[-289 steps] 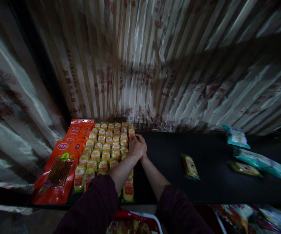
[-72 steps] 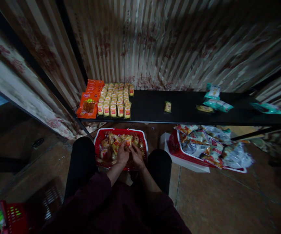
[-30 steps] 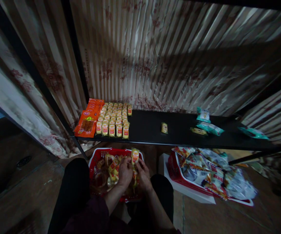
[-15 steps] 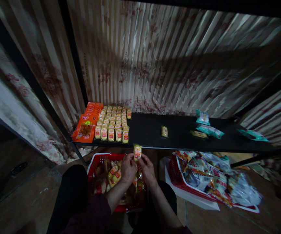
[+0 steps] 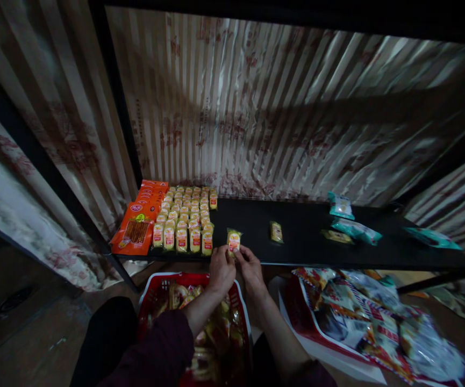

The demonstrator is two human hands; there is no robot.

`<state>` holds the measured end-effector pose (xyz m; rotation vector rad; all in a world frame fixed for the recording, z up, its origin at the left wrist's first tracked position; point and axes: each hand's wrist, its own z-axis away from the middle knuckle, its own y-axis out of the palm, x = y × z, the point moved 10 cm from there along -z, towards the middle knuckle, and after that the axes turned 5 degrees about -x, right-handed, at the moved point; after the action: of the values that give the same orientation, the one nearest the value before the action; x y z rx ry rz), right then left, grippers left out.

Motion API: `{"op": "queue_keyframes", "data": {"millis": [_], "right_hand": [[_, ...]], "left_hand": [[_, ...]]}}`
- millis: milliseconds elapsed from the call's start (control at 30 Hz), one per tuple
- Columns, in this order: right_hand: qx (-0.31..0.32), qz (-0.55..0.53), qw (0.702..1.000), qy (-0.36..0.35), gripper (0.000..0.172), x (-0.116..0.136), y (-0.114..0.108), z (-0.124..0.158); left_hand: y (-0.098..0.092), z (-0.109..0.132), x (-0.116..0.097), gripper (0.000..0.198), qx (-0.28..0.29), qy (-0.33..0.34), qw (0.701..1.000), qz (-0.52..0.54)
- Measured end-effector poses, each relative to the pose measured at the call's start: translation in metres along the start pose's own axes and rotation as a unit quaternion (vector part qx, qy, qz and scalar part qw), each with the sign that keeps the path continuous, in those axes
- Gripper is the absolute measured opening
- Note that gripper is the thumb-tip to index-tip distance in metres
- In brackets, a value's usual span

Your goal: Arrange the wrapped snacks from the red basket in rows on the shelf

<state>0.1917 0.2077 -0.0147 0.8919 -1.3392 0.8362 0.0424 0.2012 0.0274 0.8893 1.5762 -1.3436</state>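
Wrapped snack point(image 5: 234, 241) stood near upright, long axis running up and down in view, top end up toward the back curtain point(image 5: 232, 113), printed face toward camera. Small, oblong, yellow in clear film, rounded white-and-yellow label above a red printed band; fine print too small to read. Position: at the front edge of the black shelf point(image 5: 246, 220), right of the rows of matching snacks point(image 5: 181, 215) and apart from them, higher than the red basket point(image 5: 194, 279). Left hand point(image 5: 221, 269) had fingers curled, pinching the lower left side. Right hand point(image 5: 251, 269) partly curled, gripping the lower right, thumb over the front.
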Motion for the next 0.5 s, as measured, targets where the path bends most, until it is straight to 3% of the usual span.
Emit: {"op": "queue_keyframes", "data": {"millis": [233,500], "right_hand": [[0.002,-0.019,1.000,0.002,0.044,0.012,0.016,-0.028],[0.008,-0.016,1.000,-0.003,0.045,0.005,0.031,-0.064]], "left_hand": [[0.012,-0.026,-0.014,0.030,0.002,-0.016,0.999,0.033],[0.022,-0.052,-0.023,0.025,-0.016,-0.018,0.999,0.037]]}}
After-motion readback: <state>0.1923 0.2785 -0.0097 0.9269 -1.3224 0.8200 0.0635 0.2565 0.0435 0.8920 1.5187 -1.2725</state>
